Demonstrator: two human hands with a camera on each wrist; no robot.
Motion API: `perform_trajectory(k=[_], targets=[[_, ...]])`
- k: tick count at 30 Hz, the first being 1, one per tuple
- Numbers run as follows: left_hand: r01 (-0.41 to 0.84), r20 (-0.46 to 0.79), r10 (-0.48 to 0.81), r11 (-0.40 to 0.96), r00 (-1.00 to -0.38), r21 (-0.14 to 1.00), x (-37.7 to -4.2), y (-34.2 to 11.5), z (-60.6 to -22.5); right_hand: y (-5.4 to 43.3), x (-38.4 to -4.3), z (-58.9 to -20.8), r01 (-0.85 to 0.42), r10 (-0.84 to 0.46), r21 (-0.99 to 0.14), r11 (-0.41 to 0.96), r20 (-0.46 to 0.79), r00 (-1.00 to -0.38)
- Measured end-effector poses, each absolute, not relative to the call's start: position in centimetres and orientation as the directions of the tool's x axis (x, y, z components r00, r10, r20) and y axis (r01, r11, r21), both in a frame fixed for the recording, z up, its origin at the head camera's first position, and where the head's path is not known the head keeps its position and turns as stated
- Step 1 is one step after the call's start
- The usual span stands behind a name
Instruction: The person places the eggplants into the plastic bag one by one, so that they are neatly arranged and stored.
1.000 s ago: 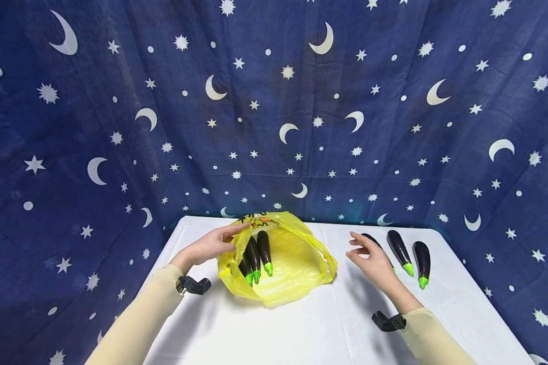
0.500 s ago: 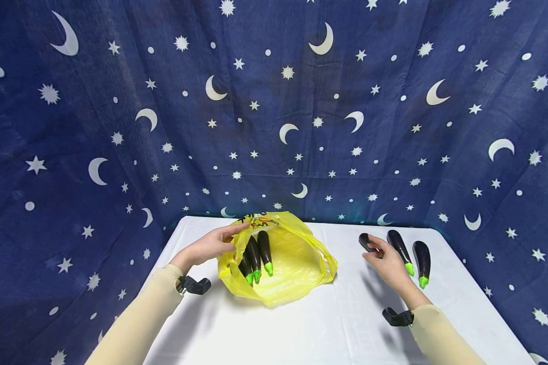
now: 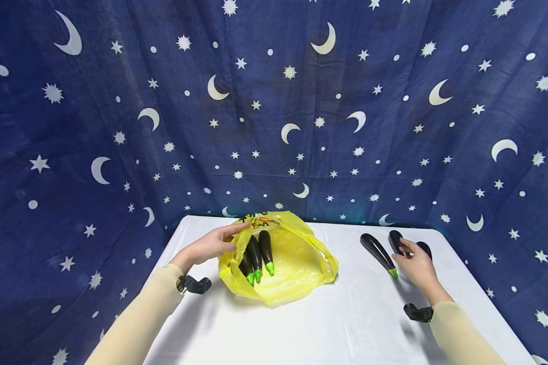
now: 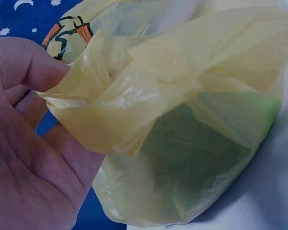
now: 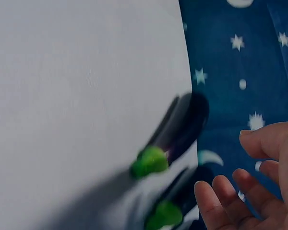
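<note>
1 yellow translucent plastic bag with dark printing (image 3: 297,248), sitting with its mouth gaping on a white cloth-covered table (image 3: 301,334). Contents: 3 slender, glossy, dark purple eggplants with bright green stem ends (image 3: 266,248), lying side by side near the bag's left wall. 1 left hand (image 3: 212,246), thumb and fingers pinching the bag's rim on that side — apparently holding the mouth spread. To the right of the bag, well apart from it: 3 matching loose items, namely the left loose eggplant (image 3: 378,253), lying aslant with its green end toward the near edge; the middle loose eggplant (image 3: 395,239), lying partly hidden under a hand; the right loose eggplant (image 3: 424,247), showing only its upper part in the head view. 1 right hand (image 3: 417,263), hovering over the middle piece, fingers and thumb standing apart and gripping nothing; actual contact is not showing clearly. Step in hand, by judgement: selecting a further eggplant, with 3 bagged and 3 loose. Next move: probably calling for a firm close of thumb and fingers around the smooth middle body, without nudging its neighbours, then a lift clear toward the open mouth.
</note>
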State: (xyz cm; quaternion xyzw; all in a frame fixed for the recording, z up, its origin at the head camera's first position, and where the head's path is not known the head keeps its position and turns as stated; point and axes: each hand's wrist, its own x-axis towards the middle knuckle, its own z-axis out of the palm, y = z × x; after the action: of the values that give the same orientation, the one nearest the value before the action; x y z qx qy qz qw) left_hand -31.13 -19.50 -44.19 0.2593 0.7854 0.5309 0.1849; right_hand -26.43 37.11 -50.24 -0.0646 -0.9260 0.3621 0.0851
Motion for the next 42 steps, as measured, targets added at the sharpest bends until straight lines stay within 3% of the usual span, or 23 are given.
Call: perform_trajectory(k=[13, 24, 35, 42], targets=[[0.2, -0.03, 0.592, 0.319, -0.806, 0.926, -31.2, -19.4, -44.2, 42.0, -26.9, -50.1, 0.251, 0.363, -0.662, 0.706, 0.034, -0.931], [0.204, -0.027, 0.594, 0.319, -0.804, 0.925, -30.9, -19.5, -44.0, 44.9, -27.4, -50.5, 0.326, 0.481, -0.75, 0.575, -0.012, -0.876], [0.204, -0.029, 0.599, 0.318, -0.8, 0.926, -31.0, -19.7, -44.1, 46.2, -27.8, -52.1, 0.409, 0.525, -0.823, 0.395, -0.163, -0.835], [0.193, -0.034, 0.593, 0.315, -0.804, 0.929, -31.1, -19.8, -44.1, 46.1, -28.1, -52.4, 0.428, 0.515, -0.831, 0.356, -0.208, -0.832]])
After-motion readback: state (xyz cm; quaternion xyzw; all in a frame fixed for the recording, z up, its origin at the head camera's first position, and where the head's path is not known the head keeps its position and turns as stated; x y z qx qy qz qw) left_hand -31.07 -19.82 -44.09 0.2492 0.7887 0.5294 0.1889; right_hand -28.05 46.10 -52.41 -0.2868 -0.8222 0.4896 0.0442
